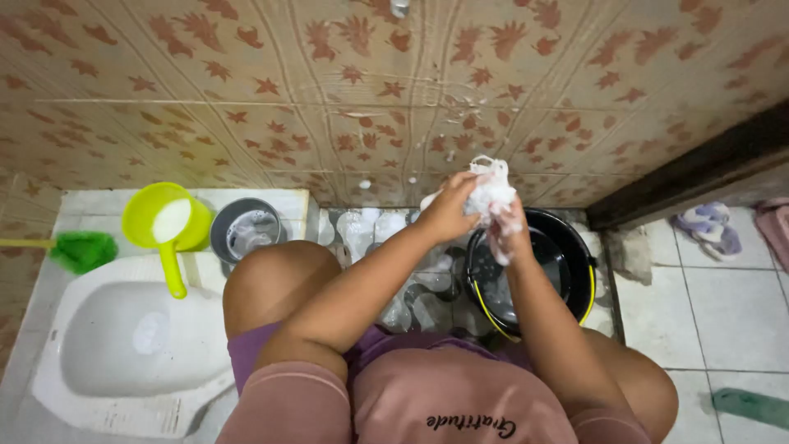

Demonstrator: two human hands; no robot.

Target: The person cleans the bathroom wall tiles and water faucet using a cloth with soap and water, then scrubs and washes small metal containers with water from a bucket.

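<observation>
- Two bare hands meet over a black bucket (575,247) in a tiled washroom, both closed on one soapy white cloth (491,191).
- The left hand (450,210) clamps the cloth from the left, fingers curled tight around the bunched fabric.
- The right hand (509,234) grips the same cloth from just below and to the right, its fingers coated in white suds.
- The cloth sits squeezed between the two hands, its top edge poking up above the grip against the leaf-patterned wall tiles (246,82).
- Directly beneath the grip stands the black bucket with its yellow trim.
- Left of the grip, past the person's raised knee (275,284), sits a small grey pail (245,230).
- Farther left of the grip, a lime-green dipper (168,226) rests at the rim of a white squat toilet (131,345).
- At the far left, well apart from the hands, lies a green brush head (82,251) on a yellow handle.
- To the right of the grip, beyond the bucket, a pair of lilac slippers (708,228) lies on the pale floor tiles (723,312).
- The person wears a pink top (460,403) and purple shorts (255,345).
</observation>
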